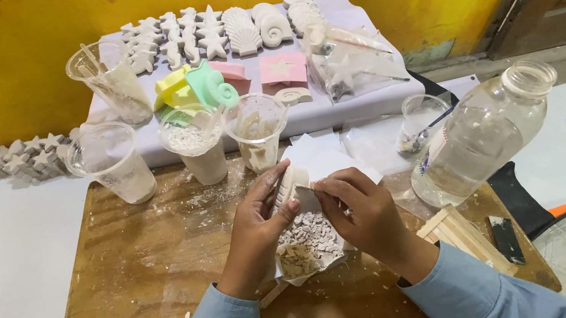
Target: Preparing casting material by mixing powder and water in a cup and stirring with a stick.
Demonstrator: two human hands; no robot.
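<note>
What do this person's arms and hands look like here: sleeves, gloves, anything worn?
Both arms wear long light blue sleeves reaching the wrists. The left hand and right hand are bare: no gloves, and no rings or watch visible.

Bright, even light with soft shadows, sharp focus at centre, mild wide-angle bending at the edges, no strong glare.

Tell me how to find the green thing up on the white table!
Start at the yellow wall and drop down to the white table below it. Rows of white plaster shapes lie along its back; in front of them sit coloured moulds. The green mould lies between a yellow mould and a pink mould, the only green one.
</note>
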